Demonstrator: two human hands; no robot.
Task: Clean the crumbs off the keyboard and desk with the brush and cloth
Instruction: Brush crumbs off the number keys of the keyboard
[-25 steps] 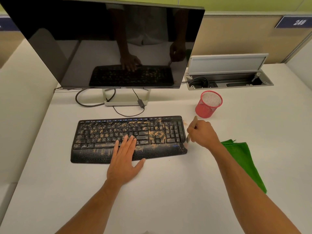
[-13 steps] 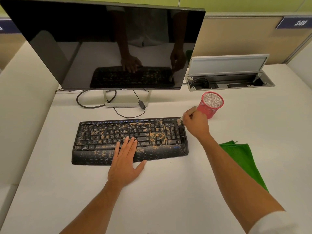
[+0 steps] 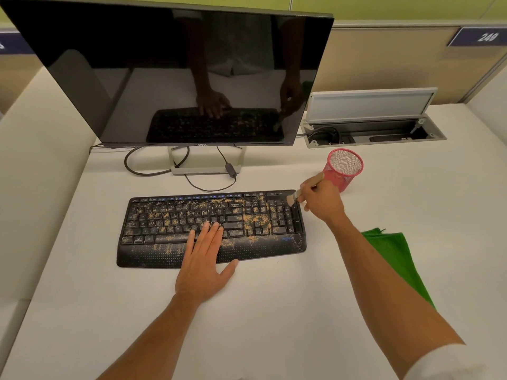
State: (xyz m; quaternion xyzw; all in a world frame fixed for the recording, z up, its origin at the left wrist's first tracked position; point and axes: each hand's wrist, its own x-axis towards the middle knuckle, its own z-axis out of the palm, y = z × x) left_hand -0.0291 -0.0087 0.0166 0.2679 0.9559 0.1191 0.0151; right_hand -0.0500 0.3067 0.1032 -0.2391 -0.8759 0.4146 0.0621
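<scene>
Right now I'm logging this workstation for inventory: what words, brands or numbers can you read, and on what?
"DELL": on the monitor, middle of its lower bezel.
"249": on the blue sign on the partition, upper right.
Blue brand mark on the keyboard, lower right: too blurred to read.
Key legends: too small, crumb-covered.
Blue sign at far left edge: cut off, unreadable.

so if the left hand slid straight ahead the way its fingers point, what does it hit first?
The left hand lies flat on the keyboard, fingers pointing away toward the monitor. Past the keyboard's far edge, the thin cable probably comes first, then the monitor stand; depth is unclear.
</scene>
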